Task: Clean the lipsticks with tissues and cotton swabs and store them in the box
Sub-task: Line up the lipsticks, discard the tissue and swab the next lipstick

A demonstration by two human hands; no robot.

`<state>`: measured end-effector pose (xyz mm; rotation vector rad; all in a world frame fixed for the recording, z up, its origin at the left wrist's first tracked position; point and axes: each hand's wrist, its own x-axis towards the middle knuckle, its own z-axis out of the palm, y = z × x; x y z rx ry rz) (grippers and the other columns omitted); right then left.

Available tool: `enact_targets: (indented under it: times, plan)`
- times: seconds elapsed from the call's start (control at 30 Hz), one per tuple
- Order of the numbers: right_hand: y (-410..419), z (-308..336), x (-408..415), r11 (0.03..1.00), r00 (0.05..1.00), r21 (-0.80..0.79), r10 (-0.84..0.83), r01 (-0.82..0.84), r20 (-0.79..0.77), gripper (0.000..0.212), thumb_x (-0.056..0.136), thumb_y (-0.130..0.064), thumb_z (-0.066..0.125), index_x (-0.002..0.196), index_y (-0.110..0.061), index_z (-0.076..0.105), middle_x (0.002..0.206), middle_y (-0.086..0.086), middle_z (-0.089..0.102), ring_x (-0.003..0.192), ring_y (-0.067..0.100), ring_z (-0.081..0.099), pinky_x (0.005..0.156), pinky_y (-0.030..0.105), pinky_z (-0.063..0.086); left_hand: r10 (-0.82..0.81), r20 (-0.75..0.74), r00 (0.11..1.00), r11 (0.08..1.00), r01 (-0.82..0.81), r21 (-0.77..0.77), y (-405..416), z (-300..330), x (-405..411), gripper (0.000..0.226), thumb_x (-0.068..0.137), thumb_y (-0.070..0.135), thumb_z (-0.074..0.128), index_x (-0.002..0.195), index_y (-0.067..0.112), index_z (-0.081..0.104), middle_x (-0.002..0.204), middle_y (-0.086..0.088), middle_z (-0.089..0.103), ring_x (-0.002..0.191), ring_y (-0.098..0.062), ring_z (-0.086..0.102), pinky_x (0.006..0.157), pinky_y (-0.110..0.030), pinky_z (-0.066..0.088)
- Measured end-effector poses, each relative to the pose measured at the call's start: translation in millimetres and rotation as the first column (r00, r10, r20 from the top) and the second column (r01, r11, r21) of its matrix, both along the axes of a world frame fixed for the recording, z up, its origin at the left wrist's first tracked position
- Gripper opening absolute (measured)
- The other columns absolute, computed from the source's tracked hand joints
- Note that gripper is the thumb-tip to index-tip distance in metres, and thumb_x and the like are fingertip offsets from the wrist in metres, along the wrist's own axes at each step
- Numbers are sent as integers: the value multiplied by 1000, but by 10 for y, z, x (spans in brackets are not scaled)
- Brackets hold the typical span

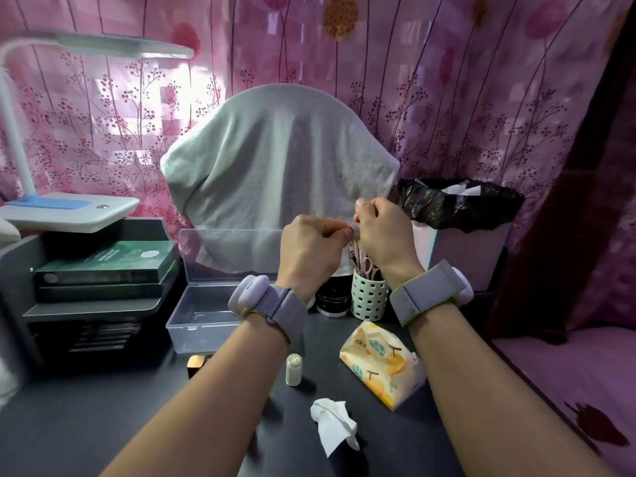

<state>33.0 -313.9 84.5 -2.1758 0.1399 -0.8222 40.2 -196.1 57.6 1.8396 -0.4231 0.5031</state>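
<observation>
My left hand (311, 247) and my right hand (383, 230) are raised together above the desk, fingers closed. A thin cotton swab (353, 221) shows between them, pinched by my right hand; what my left hand grips is hidden inside its fist. A clear plastic box (201, 325) stands open and empty at the left. Upright on the dark desk (103, 425) is a cream lipstick cap or tube (293, 369), and a gold-brown lipstick (196, 364) sits near the box. A crumpled white tissue (335, 423) lies in front, beside a patterned tissue pack (380, 366).
A white perforated holder (368, 299) with scissors and pens stands behind my right wrist, next to a black jar (332, 299). A bin (461, 215) lined with a black bag is at the back right. Green boxes (103, 266), shelves and a desk lamp (69, 210) fill the left.
</observation>
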Motion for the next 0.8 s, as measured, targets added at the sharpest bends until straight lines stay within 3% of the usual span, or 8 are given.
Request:
enact_targets:
  times: [0.13,0.27,0.37,0.47,0.53,0.7,0.8]
  plan:
    - [92,-55,30,999,998,21,-36,37,-55,37,104,-23,37,99,1,65,109,23,68,108,41,58,94,44,42,12,-4,1000,999,-11,53,18,-54,-40,14,88,23,71,78,17,80,64,-9,67,52,-10,47,56,-23,38]
    - [180,-117,45,997,992,43,-51,57,-115,39,105,-21,35,108,5,65,117,26,66,112,41,57,87,40,39,27,-14,1000,998,-27,58,86,-108,-65,14,88,24,71,82,17,81,66,-13,68,57,-17,52,58,-26,40]
    - [239,-153,25,995,986,90,-20,35,-163,38,104,-17,36,107,6,66,112,22,65,103,35,52,81,37,31,46,-11,999,997,-45,61,159,-142,-87,16,88,25,72,80,13,80,67,-17,66,60,-20,51,61,-34,47]
    - [282,-207,30,977,985,213,9,28,-171,37,102,-18,39,108,7,65,96,17,57,92,25,47,89,42,45,65,-2,998,994,-65,84,180,-160,-120,16,88,24,72,79,12,79,70,-19,66,70,-31,58,70,-39,49]
    - [349,-233,29,965,983,258,17,32,-182,39,101,-20,38,111,8,64,95,15,55,88,25,50,91,45,50,86,1,996,991,-85,103,204,-174,-143,17,88,22,70,78,11,78,71,-19,66,74,-31,57,72,-35,46]
    - [482,-260,15,956,978,295,59,2,-200,31,101,-18,36,104,-1,61,97,15,53,89,25,49,94,48,50,103,8,995,985,-103,135,277,-218,-192,15,85,14,67,74,6,73,64,-19,51,61,-23,38,58,-29,37]
    - [538,-264,21,961,983,278,51,-1,-174,36,101,-18,37,106,6,63,95,16,53,88,27,49,94,50,51,108,4,994,989,-107,99,352,-221,-211,21,85,15,68,65,12,70,55,-8,44,53,-15,39,51,-16,32]
